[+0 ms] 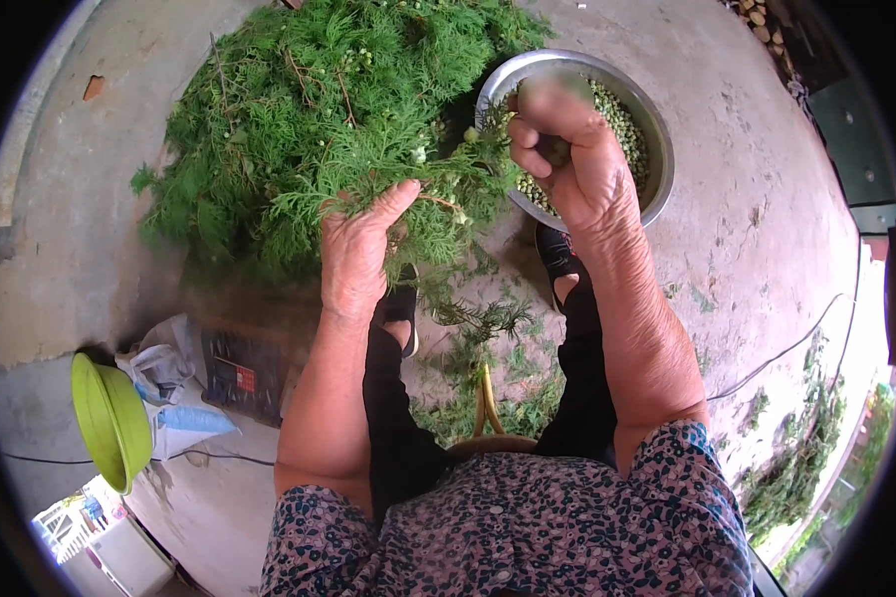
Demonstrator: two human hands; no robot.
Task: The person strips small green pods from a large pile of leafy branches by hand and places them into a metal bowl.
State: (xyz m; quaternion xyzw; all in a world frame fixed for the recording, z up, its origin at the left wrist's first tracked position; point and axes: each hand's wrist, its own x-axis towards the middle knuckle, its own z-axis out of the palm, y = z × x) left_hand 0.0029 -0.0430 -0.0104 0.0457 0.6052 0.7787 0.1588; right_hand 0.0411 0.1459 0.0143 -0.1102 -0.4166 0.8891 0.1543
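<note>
My left hand point(358, 242) grips a leafy arborvitae sprig point(448, 198) with small pale-green cones, its thumb lying along the twig. Behind it spreads a large heap of cut arborvitae branches point(299, 112). Over a round metal basin point(664, 168) hangs my right hand point(575, 160), fingers curled and turned back towards the palm. A blur covers its fingertips, and whether they hold anything cannot be made out. Many small green cones point(627, 123) lie in the basin, partly hidden by this hand. The sprig's tip reaches close to the basin's left rim.
Between my shoes point(556, 257) green scraps point(523, 351) litter the concrete floor. A lime-green plastic basin point(112, 425), a white sack point(172, 380) and a dark crate point(243, 373) stand at left. A cable point(784, 351) crosses the floor at right, near more cut greenery point(791, 463).
</note>
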